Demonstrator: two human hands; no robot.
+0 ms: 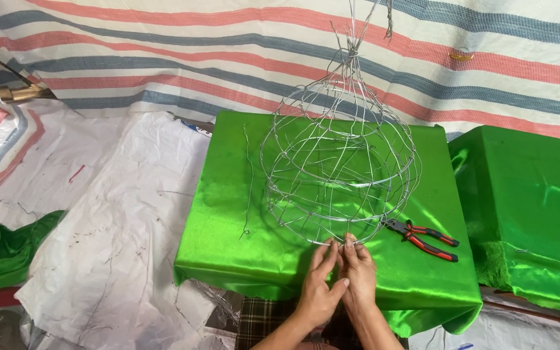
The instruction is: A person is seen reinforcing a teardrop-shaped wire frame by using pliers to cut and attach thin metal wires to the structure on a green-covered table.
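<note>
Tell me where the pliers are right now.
The pliers lie on the green cloth covering the table, right of the wire frame and just beyond the right hand.

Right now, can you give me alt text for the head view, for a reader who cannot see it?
Left hand and right hand pinch the bottom ring of a hanging round wire frame over a green satin-covered table. Red-handled pliers lie at its right, a loose wire piece at its left.
</note>
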